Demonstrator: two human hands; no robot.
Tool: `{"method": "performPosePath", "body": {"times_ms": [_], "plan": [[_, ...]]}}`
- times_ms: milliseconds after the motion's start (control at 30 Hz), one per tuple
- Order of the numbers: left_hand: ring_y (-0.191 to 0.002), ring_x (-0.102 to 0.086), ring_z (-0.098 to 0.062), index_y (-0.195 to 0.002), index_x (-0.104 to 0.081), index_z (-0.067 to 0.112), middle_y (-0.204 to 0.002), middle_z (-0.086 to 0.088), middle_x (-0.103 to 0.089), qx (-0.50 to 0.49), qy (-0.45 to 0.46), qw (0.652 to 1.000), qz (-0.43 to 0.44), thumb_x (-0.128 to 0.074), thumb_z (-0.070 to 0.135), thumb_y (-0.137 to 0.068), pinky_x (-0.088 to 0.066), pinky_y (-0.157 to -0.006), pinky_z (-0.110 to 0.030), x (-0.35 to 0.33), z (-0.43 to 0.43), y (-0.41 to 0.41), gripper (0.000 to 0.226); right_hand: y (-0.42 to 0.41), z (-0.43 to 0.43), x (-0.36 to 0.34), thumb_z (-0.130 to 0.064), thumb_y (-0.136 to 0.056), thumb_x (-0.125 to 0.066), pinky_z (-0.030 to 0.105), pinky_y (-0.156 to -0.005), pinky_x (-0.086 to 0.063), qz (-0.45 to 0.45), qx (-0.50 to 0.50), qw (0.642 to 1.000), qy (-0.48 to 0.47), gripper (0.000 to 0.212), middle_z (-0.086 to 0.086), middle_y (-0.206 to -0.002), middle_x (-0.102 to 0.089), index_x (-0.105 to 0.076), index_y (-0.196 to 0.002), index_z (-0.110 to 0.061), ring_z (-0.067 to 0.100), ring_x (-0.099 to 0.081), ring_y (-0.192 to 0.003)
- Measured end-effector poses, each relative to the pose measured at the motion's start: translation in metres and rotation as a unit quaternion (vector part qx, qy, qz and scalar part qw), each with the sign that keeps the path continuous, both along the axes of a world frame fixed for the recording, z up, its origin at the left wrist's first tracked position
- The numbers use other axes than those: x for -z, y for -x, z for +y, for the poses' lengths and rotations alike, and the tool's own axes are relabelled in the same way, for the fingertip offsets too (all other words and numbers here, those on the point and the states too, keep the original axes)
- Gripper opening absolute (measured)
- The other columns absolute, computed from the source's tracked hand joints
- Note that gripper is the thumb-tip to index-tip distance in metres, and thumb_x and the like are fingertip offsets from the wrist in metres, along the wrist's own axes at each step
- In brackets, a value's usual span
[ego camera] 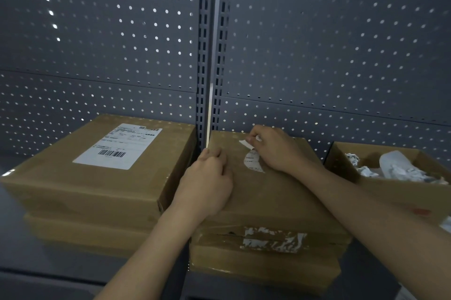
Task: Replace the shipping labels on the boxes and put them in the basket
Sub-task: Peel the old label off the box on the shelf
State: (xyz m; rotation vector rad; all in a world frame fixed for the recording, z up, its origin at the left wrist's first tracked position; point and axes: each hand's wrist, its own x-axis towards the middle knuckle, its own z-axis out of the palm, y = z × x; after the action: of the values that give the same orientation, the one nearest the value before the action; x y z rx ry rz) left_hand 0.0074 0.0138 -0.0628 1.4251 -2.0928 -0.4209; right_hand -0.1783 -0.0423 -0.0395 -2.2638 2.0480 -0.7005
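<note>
Work area: a grey shelf (36, 263) backed by perforated panels (97, 31), with a slotted upright post (210, 55) between the panels.

Centre stack: two brown boxes, one on top of the other. The upper centre box (268, 199) stands directly in front of the post. The lower centre box (256, 263) carries torn white label residue (271, 238) on its front face.

Old label (252, 161): located on the top face of the upper centre box, toward the rear. It is torn and partly lifted, and only a ragged remnant adheres to the cardboard.

Right hand (273, 148): positioned over the rear of the upper centre box. Thumb and fingertips pinch a loose white strip (245, 143) of the old label, just above the remnant.

Left hand (207, 182): rests on the left edge of the upper centre box, knuckles up, fingers curled. Whether it grips the edge or only presses on it cannot be told.

Left stack: two further boxes, just beside the centre stack. The upper left box (73, 182) bears an intact shipping label (117, 146) with barcodes, flat on its top face. The lower left box (85, 233) lies beneath it.

Right side: an open carton (390, 190) stands near the centre stack and holds crumpled white paper scraps (400, 168).
</note>
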Motion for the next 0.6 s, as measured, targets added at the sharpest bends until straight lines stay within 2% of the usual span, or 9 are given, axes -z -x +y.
{"method": "performPosePath", "body": {"times_ms": [100, 167, 300, 400, 533, 600], "plan": [[-0.144, -0.025, -0.014, -0.142, -0.045, 0.018, -0.15, 0.012, -0.038, 0.005, 0.0, 1.0, -0.003, -0.038, 0.027, -0.101, -0.028, -0.108, -0.028, 0.0, 0.001, -0.001, 0.042, 0.002, -0.002, 0.0, -0.036, -0.099, -0.048, 0.036, -0.074, -0.046, -0.047, 0.01, 0.999, -0.002, 0.021, -0.002, -0.095, -0.065, -0.061, -0.092, -0.021, 0.02, -0.059, -0.092], [-0.143, -0.026, -0.014, -0.142, -0.045, 0.018, -0.15, 0.012, -0.038, 0.008, 0.0, 1.0, -0.001, -0.038, 0.027, -0.101, -0.028, -0.107, -0.026, -0.001, 0.001, -0.001, 0.042, 0.004, -0.003, -0.002, -0.033, -0.099, -0.049, 0.038, -0.079, -0.048, -0.109, 0.022, 0.994, 0.006, 0.022, 0.0, -0.093, -0.064, -0.061, -0.089, -0.017, 0.022, -0.059, -0.092], [-0.145, -0.023, -0.014, -0.136, -0.05, 0.018, -0.144, 0.011, -0.044, 0.012, -0.009, 1.0, -0.002, -0.039, 0.027, -0.1, -0.029, -0.109, -0.03, 0.001, 0.0, -0.002, 0.038, 0.007, 0.0, -0.007, -0.027, -0.102, -0.046, 0.029, -0.066, -0.03, -0.173, 0.036, 0.984, 0.029, 0.021, 0.0, -0.092, -0.057, -0.056, -0.088, -0.015, 0.017, -0.052, -0.088], [-0.143, -0.027, -0.014, -0.127, -0.055, 0.02, -0.138, 0.011, -0.048, 0.006, -0.014, 1.0, 0.004, -0.041, 0.028, -0.098, -0.031, -0.103, -0.028, 0.003, -0.001, -0.002, 0.033, 0.009, 0.003, -0.008, -0.027, -0.103, -0.045, 0.029, -0.06, -0.023, -0.18, 0.039, 0.982, 0.033, 0.02, -0.001, -0.093, -0.056, -0.056, -0.09, -0.016, 0.015, -0.049, -0.087], [-0.144, -0.024, -0.013, -0.136, -0.051, 0.018, -0.146, 0.012, -0.042, 0.005, -0.003, 1.0, -0.002, -0.041, 0.027, -0.099, -0.028, -0.107, -0.027, -0.002, 0.003, 0.0, 0.039, 0.01, 0.002, -0.008, -0.027, -0.102, -0.046, 0.028, -0.058, -0.024, -0.188, 0.042, 0.98, 0.04, 0.02, -0.004, -0.088, -0.054, -0.056, -0.089, -0.015, 0.014, -0.048, -0.085], [-0.143, -0.024, -0.012, -0.139, -0.049, 0.018, -0.149, 0.012, -0.04, 0.005, -0.006, 1.0, 0.002, -0.041, 0.027, -0.1, -0.027, -0.107, -0.027, -0.003, 0.004, -0.001, 0.041, 0.011, 0.002, -0.007, -0.028, -0.102, -0.045, 0.021, -0.055, -0.028, -0.196, 0.05, 0.978, 0.041, 0.022, -0.007, -0.08, -0.053, -0.055, -0.088, -0.015, 0.014, -0.049, -0.081]]}}
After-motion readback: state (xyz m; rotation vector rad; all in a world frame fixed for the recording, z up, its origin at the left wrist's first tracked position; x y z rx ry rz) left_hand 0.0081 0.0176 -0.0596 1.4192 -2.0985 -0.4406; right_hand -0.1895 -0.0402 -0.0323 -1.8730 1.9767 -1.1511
